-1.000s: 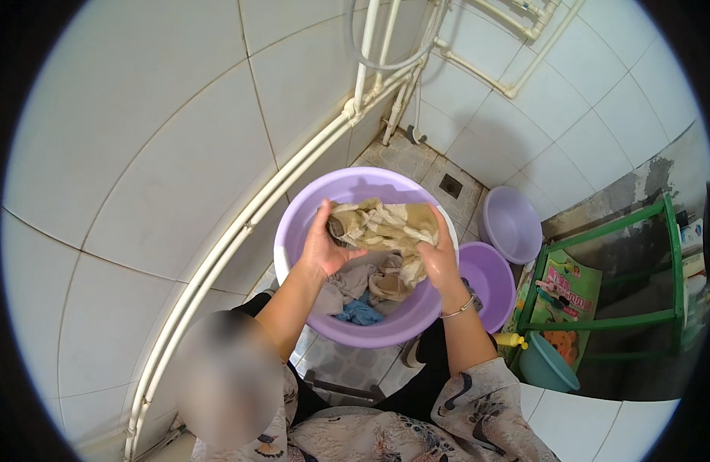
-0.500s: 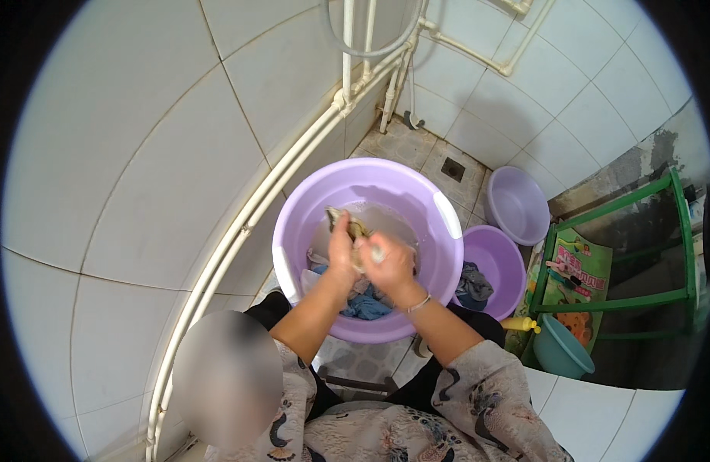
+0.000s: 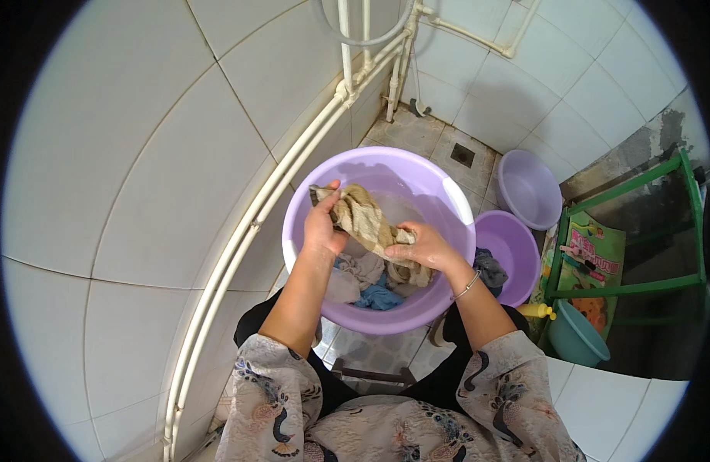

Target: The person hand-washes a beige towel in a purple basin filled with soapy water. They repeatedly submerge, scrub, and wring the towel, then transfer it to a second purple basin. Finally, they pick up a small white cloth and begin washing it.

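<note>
A wet tan and brown patterned cloth (image 3: 362, 218) stretches between my two hands, over a large purple basin (image 3: 302, 192). My left hand (image 3: 324, 225) grips its upper left end, thumb on top. Lower down and to the right, my right hand (image 3: 424, 248) pinches the cloth between thumb and fingers. The cloth's lower end hangs toward the basin's right inner side. Below it, a blue cloth (image 3: 379, 296) and a pale pinkish cloth (image 3: 361, 269) lie in the basin with cloudy water.
Right of the large basin stands a smaller purple basin (image 3: 524, 250) with dark grey cloth (image 3: 490, 271) in it. Behind it leans another pale purple basin (image 3: 529, 189). A green frame (image 3: 624, 286), a teal bowl (image 3: 577, 335) and a yellow bottle (image 3: 536, 310) are at right. Pipes (image 3: 251, 231) run along the left wall.
My hands were close together with the cloth bunched between them. Now they have moved apart, and the cloth is spread out between them.
</note>
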The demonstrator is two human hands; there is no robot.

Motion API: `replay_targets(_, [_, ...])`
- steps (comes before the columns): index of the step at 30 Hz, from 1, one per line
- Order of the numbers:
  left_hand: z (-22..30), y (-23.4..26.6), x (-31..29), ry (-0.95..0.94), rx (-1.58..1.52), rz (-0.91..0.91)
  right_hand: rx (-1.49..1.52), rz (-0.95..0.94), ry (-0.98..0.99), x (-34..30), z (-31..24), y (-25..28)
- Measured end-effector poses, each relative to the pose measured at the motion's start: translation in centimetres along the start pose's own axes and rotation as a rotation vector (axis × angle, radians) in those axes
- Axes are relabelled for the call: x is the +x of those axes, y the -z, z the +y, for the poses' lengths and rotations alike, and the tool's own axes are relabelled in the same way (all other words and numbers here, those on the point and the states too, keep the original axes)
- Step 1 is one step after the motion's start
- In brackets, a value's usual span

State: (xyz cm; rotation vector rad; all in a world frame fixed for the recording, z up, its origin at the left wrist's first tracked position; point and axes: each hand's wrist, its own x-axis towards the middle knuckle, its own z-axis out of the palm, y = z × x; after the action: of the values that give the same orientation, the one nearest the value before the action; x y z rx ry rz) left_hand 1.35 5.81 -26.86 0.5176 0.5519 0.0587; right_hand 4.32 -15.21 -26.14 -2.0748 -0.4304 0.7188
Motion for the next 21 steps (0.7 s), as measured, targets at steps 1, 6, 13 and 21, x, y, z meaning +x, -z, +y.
replay_targets(1, [-0.1, 0.0, -0.2, -0.018, 0.029, -0.006, 0.021, -0.063, -0.043, 0.2, 0.4, 0.2])
replay_targets(6, [-0.8, -0.7, -0.3, 0.034, 0.089, 0.076, 0.398, 0.399, 0.067, 2.0, 2.7, 1.0])
replay_targets(13, [-6.4, 2.0, 1.9, -0.235, 0.303, 0.063, 0.117, 0.581, 0.729, -1.0, -3.4, -8.2])
replay_targets(21, [-5.9, -2.9, -0.4, -0.171, -0.071, 0.117, 0.130, 0.752, 0.566, 1.3, -3.4, -5.7])
